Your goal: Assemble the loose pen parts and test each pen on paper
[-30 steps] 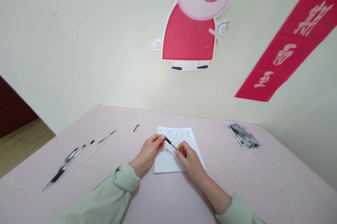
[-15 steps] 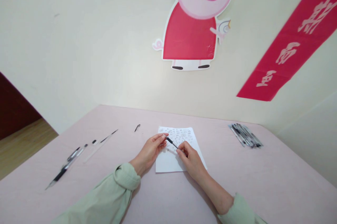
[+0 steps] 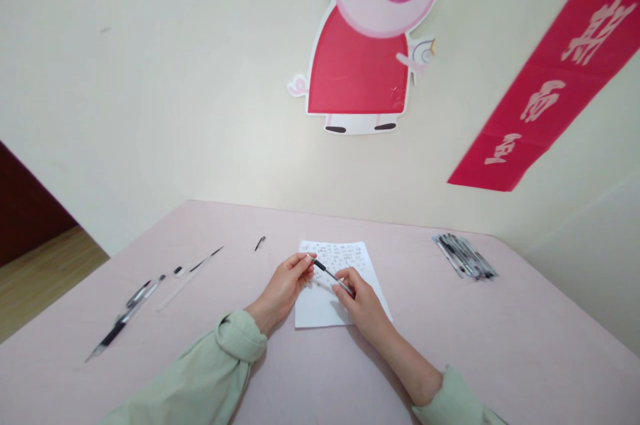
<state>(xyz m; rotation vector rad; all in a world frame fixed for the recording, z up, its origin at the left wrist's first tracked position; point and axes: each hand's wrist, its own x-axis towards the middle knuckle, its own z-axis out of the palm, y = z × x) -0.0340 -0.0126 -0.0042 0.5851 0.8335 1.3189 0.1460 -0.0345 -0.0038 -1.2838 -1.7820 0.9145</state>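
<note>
Over a sheet of paper with handwriting (image 3: 320, 312), a pen with a black grip (image 3: 321, 266) is held slantwise between both hands. My left hand (image 3: 283, 286) pinches its upper left end by the tip. The fingers of my right hand (image 3: 364, 302) are closed around the clear barrel at the other end, partly hiding it. A small black pen cap (image 3: 260, 243) lies on the table, beyond and left of my left hand.
Pen parts lie at the left: a pen with a black grip (image 3: 116, 330), another cap (image 3: 139, 294), a small black piece (image 3: 178, 270) and a thin refill (image 3: 207, 258). A pile of several pens (image 3: 465, 257) rests at the right on the pink-covered table (image 3: 280, 372).
Slightly more of the pen's clear barrel shows at my right fingers. My left hand keeps its pinch on the tip end. The view has shifted slightly.
</note>
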